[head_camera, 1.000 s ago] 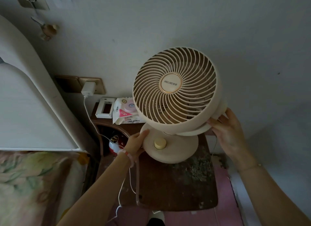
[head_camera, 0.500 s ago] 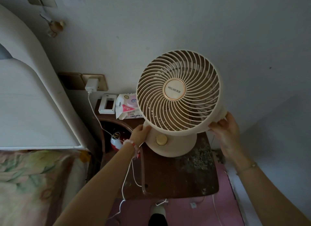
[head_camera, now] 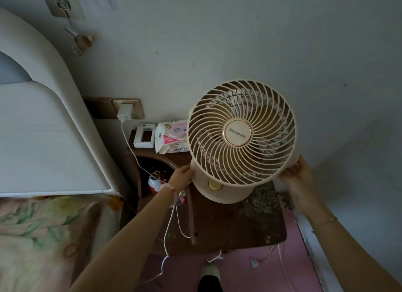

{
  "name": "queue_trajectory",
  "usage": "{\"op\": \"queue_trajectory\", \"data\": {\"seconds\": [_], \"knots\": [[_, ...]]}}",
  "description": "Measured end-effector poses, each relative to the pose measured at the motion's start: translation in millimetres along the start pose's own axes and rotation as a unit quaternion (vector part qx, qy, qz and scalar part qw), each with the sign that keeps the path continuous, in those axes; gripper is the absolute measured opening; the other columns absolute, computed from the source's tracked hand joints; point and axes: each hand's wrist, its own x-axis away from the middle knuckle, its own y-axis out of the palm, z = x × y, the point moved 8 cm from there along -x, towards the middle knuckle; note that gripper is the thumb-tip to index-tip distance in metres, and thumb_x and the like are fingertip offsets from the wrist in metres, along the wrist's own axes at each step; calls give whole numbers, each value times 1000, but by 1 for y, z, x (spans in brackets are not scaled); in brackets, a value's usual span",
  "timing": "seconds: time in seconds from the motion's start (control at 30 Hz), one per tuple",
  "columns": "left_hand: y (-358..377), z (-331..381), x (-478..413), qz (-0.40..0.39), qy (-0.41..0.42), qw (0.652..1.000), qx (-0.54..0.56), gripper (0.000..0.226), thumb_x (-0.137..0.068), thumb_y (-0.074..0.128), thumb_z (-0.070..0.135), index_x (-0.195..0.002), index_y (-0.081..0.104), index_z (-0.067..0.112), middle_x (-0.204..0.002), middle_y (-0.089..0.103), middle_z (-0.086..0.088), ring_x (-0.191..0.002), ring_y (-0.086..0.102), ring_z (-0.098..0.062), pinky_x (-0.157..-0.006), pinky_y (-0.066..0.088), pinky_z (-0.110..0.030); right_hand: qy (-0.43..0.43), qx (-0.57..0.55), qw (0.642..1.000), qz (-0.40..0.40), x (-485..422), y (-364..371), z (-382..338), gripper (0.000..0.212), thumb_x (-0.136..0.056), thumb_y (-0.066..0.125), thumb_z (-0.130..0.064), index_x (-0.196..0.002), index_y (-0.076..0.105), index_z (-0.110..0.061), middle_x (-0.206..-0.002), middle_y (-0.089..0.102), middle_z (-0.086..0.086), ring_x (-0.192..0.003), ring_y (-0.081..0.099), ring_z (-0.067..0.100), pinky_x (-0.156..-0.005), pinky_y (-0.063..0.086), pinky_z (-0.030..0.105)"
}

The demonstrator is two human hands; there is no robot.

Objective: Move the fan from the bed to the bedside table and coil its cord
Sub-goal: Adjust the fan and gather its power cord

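Note:
The cream round fan (head_camera: pixel 238 132) stands upright on its base at the back of the dark wooden bedside table (head_camera: pixel 228 226), grille facing me. My left hand (head_camera: pixel 181 177) holds the lower left of the fan where the head meets the base. The head's right rear edge is gripped by my right hand (head_camera: pixel 297 176). A thin white cord (head_camera: pixel 282 267) trails loose from the table's right front corner onto the floor. Where it joins the fan is hidden.
A tissue pack (head_camera: pixel 170 139) and a white box (head_camera: pixel 144 136) lie behind the fan by the wall. A charger (head_camera: pixel 125 113) in the wall socket drops a cable past my left wrist. The bed (head_camera: pixel 32 237) and headboard (head_camera: pixel 43 139) are left; a pink mat (head_camera: pixel 239 274) covers the floor.
The fan has shifted back on the table toward the wall, both hands still holding it. My left hand rose from the base's rim to just under the head.

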Motion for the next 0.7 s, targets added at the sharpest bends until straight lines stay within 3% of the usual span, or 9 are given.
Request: {"op": "queue_trajectory", "data": {"seconds": [0.1, 0.2, 0.33, 0.43, 0.57, 0.63, 0.7], "knots": [[-3, -2, 3, 7, -29, 998, 63, 26, -96, 42, 7, -113, 59, -3, -96, 62, -11, -89, 59, -21, -77, 50, -25, 4, 29, 1000, 10, -4, 0, -1, 45, -73, 73, 2, -110, 60, -22, -103, 71, -6, -96, 67, 7, -72, 56, 18], [-2, -2, 9, -5, -74, 990, 120, 24, -96, 42, 12, -82, 60, 6, -79, 58, -6, -71, 55, -14, -54, 49, -16, 10, 33, 999, 21, -2, -2, 2, 45, -73, 73, 2, -103, 60, -28, -97, 71, -11, -93, 67, 3, -70, 56, 17], [0, 4, 18, -16, -83, 987, 137, 24, -98, 39, 18, -84, 55, 9, -76, 52, -5, -68, 49, -14, -61, 39, -23, 18, 52, 998, 13, 6, 1, 0, 45, -74, 74, -4, -104, 59, -34, -97, 71, -21, -92, 65, -3, -66, 52, 9], [-2, 13, 24, -17, -77, 987, 140, 33, -98, 38, 16, -67, 45, 12, -67, 38, -4, -58, 36, -14, -50, 32, -22, 39, 72, 997, 14, 6, 0, -3, 46, -74, 75, -6, -109, 57, -30, -94, 70, -19, -89, 65, -3, -60, 51, 9], [-9, 24, 29, -28, -67, 990, 118, 28, -97, 42, 19, -72, 54, 12, -72, 50, -5, -62, 44, -15, -57, 33, -23, 51, 92, 994, 9, 7, -6, -17, 50, -80, 65, 2, -118, 53, -29, -105, 62, -13, -100, 59, 10, -74, 52, 27], [-12, 33, 32, -40, -52, 991, 117, 22, -95, 44, 20, -80, 59, 13, -80, 56, -5, -69, 51, -16, -62, 39, -24, 41, 64, 997, 30, 6, -13, -35, 54, -82, 58, 5, -123, 51, -29, -110, 60, -8, -95, 59, 8, -62, 54, 23], [-12, 46, 38, -55, -36, 989, 135, 22, -95, 45, 23, -101, 62, 10, -99, 62, -9, -90, 60, -22, -75, 46, -30, 29, 28, 999, 35, 5, -15, -57, 53, -85, 57, 2, -130, 49, -26, -116, 59, -5, -92, 62, 6, -57, 56, 23]]}}
